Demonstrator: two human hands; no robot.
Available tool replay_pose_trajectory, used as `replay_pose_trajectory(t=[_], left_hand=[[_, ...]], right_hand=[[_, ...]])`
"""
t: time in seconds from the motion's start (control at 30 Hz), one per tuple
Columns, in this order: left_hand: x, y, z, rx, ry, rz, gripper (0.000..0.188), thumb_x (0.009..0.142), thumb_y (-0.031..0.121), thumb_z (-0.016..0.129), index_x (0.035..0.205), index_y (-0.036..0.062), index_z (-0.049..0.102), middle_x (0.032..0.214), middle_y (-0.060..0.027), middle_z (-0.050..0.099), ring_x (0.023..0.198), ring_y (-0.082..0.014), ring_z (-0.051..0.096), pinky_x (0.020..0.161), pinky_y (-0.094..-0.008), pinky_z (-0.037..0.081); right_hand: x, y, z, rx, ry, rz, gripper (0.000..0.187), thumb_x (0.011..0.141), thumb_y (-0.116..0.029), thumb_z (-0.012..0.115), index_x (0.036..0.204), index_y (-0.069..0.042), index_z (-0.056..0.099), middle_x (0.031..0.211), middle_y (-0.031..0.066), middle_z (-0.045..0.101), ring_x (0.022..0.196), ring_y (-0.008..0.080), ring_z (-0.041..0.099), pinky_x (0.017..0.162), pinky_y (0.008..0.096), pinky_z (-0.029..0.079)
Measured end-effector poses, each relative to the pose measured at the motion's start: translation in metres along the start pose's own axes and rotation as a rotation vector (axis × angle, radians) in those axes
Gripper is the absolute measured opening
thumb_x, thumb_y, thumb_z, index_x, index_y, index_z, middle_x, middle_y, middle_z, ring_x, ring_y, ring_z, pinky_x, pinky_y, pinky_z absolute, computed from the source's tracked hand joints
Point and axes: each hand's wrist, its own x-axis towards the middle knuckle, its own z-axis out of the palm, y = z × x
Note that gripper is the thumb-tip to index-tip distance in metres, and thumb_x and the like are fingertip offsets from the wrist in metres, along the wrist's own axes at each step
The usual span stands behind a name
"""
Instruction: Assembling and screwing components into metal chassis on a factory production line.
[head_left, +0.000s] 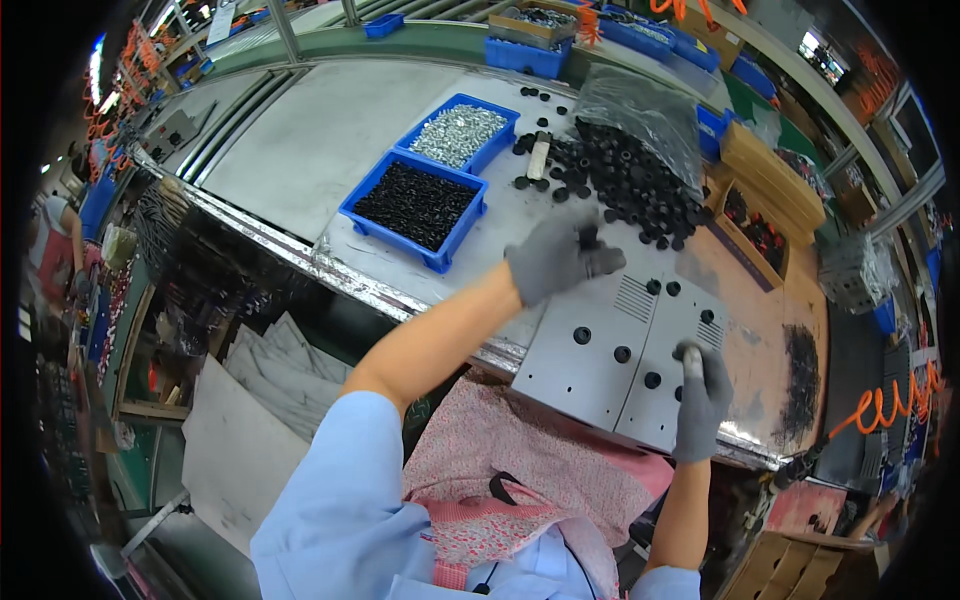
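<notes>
Two grey metal panels (pixel 585 375) lie side by side at the table's front edge, with small holes and slotted vents. Several round black rubber feet (pixel 622 354) stand on them. My left hand (pixel 555 262), in a grey glove, is raised over the far left corner of the panels; a black rubber foot shows between its bent fingers. On the right panel (pixel 655 410), my gloved right hand (pixel 703 400) rests near the right edge, its fingertips closed at another black foot (pixel 682 350). Beyond the panels spreads a pile of loose black feet (pixel 635 180).
A blue tray (pixel 440 262) of black screws and another blue tray (pixel 513 118) of silvery fasteners stand at left. A clear plastic bag (pixel 640 100) lies behind the pile. An open cardboard box (pixel 745 262) with red and black parts sits at right. An orange coiled hose (pixel 885 408) hangs near the right edge.
</notes>
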Motion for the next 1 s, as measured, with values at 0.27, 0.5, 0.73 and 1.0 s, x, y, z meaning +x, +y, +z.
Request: replay_pose_trajectory(t=[0.27, 0.5, 0.73, 1.0], left_hand=[[0.034, 0.114, -0.079, 1.337, 0.554, 0.211, 0.041, 0.082, 0.028, 0.063, 0.12, 0.0122, 0.06, 0.117, -0.0157, 0.059, 0.11, -0.0261, 0.057, 0.091, -0.0354, 0.046], [0.039, 0.112, -0.151, 1.884, 0.712, -0.05, 0.055, 0.088, 0.049, 0.049, 0.138, 0.0287, 0.04, 0.141, -0.0222, 0.035, 0.123, -0.0388, 0.045, 0.099, -0.0481, 0.04], [0.05, 0.116, -0.142, 1.851, 0.688, -0.145, 0.053, 0.09, 0.047, 0.043, 0.13, 0.0119, 0.046, 0.141, -0.0249, 0.035, 0.127, -0.0359, 0.042, 0.1, -0.0479, 0.038], [0.058, 0.113, -0.168, 1.431, 0.935, 0.055, 0.031, 0.088, 0.026, 0.051, 0.105, 0.0018, 0.061, 0.105, -0.0186, 0.064, 0.101, -0.0287, 0.063, 0.08, -0.0415, 0.051]], right_hand=[[-0.029, 0.108, -0.126, 0.048, 0.525, 0.23, 0.021, 0.09, -0.012, 0.054, 0.106, 0.0, 0.062, 0.095, 0.0051, 0.061, 0.089, 0.0157, 0.056, 0.084, 0.0284, 0.044], [-0.035, 0.17, -0.278, -0.635, 1.294, 0.193, 0.03, 0.087, -0.01, 0.053, 0.114, 0.003, 0.052, 0.104, 0.0159, 0.059, 0.079, 0.0263, 0.06, 0.065, 0.035, 0.051], [0.035, 0.132, -0.196, -0.597, 1.137, -0.138, 0.032, 0.087, -0.013, 0.054, 0.115, 0.002, 0.051, 0.103, 0.0148, 0.058, 0.079, 0.0252, 0.058, 0.064, 0.0348, 0.05], [0.061, 0.11, -0.122, -0.423, 0.905, -0.2, 0.033, 0.087, -0.016, 0.055, 0.115, 0.0, 0.05, 0.101, 0.0136, 0.056, 0.078, 0.024, 0.056, 0.064, 0.0345, 0.048]])
